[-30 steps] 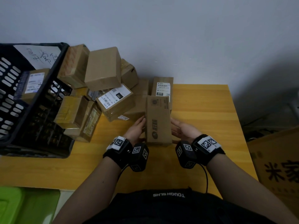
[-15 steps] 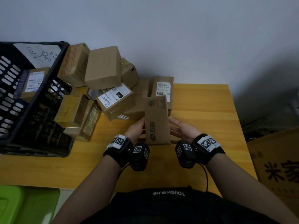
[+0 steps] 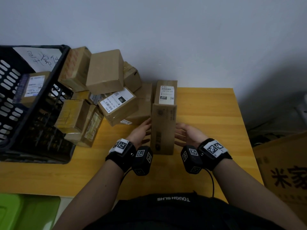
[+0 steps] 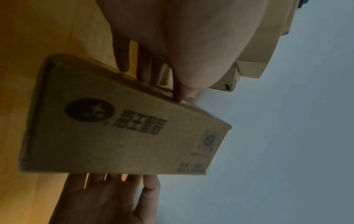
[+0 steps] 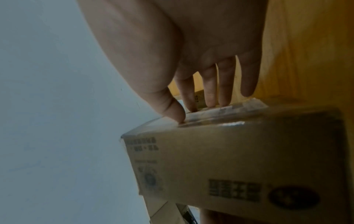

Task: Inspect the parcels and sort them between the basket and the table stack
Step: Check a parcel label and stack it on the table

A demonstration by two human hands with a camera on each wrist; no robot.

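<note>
Cardboard filled the space between the two hands: a long parcel (image 3: 163, 128) stood upright on the desk (image 3: 204, 113), its printed face toward the person. The left hand (image 3: 141, 132) lay against its left side, fingers (image 4: 143, 66) straight and only their tips touching the edge, the thumb tip on the edge as well. The right hand (image 3: 187, 134) was at the right side, its fingers (image 5: 210, 91) also straight, their tips and the thumb meeting the taped edge. Neither hand curled round the parcel; both were flat and relaxed, bracketing it.

Just behind the parcel stood a second box (image 3: 167, 92) with a white shipping label, close to the wall. Left of it a pile of parcels (image 3: 106, 72) leaned together on the desk, among them one with a label marked 150 (image 3: 118, 103) and several wrapped in yellowish tape (image 3: 73, 113).

At the far left a black slotted basket (image 3: 25, 113) sat on the desk, touching the pile. Inside it lay one labelled parcel (image 3: 33, 86), and a sheet of paper with handwriting (image 3: 41, 58) was propped at its back rim. How much else the basket held could not be told.
</note>
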